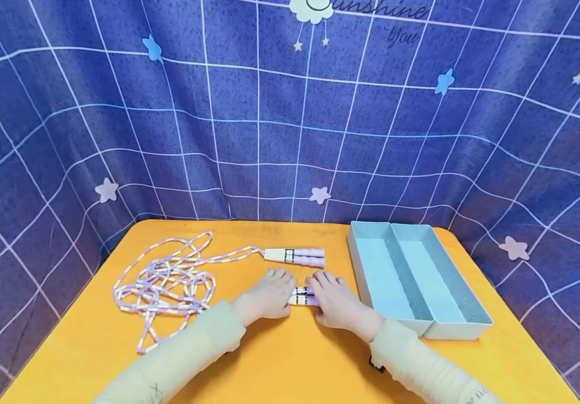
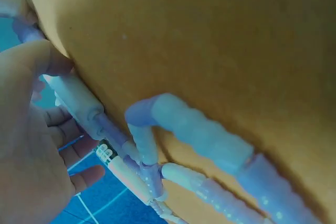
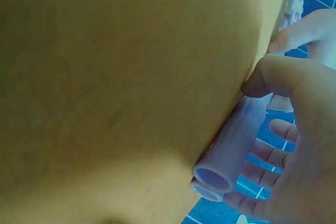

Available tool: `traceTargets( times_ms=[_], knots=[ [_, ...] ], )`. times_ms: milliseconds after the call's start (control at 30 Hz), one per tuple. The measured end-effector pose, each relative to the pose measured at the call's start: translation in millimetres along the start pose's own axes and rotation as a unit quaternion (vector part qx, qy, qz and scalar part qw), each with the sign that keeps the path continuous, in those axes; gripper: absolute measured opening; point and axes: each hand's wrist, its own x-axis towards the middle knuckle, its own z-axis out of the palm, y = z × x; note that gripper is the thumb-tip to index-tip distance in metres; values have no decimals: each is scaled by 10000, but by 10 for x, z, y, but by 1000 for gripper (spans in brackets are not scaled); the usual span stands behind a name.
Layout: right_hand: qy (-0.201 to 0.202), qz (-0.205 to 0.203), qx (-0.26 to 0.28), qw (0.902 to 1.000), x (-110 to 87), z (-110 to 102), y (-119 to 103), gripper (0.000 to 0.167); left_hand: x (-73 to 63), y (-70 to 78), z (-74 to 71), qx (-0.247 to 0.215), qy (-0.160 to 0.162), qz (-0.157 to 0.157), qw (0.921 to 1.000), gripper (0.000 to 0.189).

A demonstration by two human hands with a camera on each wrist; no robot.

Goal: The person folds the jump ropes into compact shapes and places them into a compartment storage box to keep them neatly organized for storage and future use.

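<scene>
While my left hand [image 1: 270, 294] pinches the white end of the near handles [image 1: 302, 300] and my right hand [image 1: 336, 301] grips their purple end, they lie side by side at my twelve o'clock. From them, the far handles [image 1: 295, 257] sit at twelve, beaded rope [image 1: 169, 308] at nine, two pale blue trays [image 1: 383, 275] at three.

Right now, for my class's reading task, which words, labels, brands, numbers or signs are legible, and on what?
"unshine": on the blue curtain; any letter before it is unclear.
"You": on the same curtain, just below.
Held jump-rope handles: markings too small or blurred to read.
Far handles: likewise unreadable.
Left sleeve, right sleeve: printed marks, not surely readable.
</scene>
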Motion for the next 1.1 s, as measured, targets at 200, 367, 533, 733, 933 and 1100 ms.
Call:
traceTargets(
  times_ms=[200, 367, 533, 733, 933, 1100],
  knots=[
    [-131, -25, -171, 9998, 21, 5, -13, 69, 24, 35, 2, 2, -179, 33, 9998, 49],
    [-233, 81, -249, 9994, 17, 13, -18, 70, 16, 67, 8, 2, -128, -10, 9999, 44],
    [-109, 89, -247, 9996, 21, -19, -7, 71, 2, 82, -10, 119, 376, -71, 9992, 46],
    [550, -30, -500, 9972, 24, -137, 17, 64, -42, 119, -198, 137, 926, -317, 9951, 47],
    [1336, 17, -1014, 9858, 49, -227, 46, 40, -52, 142, -326, 322, 1518, -589, 9861, 48],
    [1795, 41, -1097, 9776, 66, -325, 40, 31, -56, 169, -428, 503, 1841, -845, 9780, 42]
  ],
)
